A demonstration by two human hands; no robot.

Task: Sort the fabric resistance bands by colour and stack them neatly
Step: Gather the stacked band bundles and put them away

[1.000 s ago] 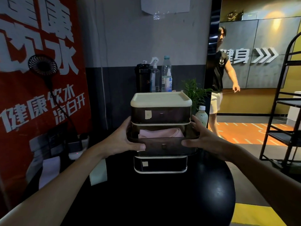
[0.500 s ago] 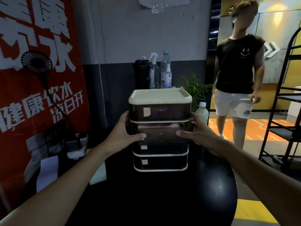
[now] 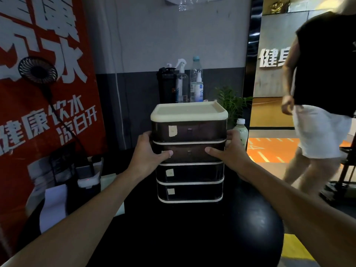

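Note:
A dark four-drawer unit [image 3: 189, 132] with a cream lid stands on the round black table [image 3: 192, 237]. All its drawers sit flush, and no resistance bands are visible. My left hand [image 3: 146, 153] clasps the unit's left corner at the second drawer [image 3: 188, 153], thumb pressed on the drawer front. My right hand [image 3: 231, 151] mirrors it on the right corner. The fingers of both hands are hidden round the sides.
Behind the unit stand a black shaker [image 3: 166, 85], a spray bottle [image 3: 181, 81], a water bottle [image 3: 196, 81], a plant [image 3: 231, 101] and a small green bottle [image 3: 240, 132]. A clip fan [image 3: 37, 70] hangs on the left. A person [image 3: 323, 93] walks close by on the right.
The second drawer, open with pink fabric showing, has been pushed fully in by both hands. The person on the right has walked much nearer.

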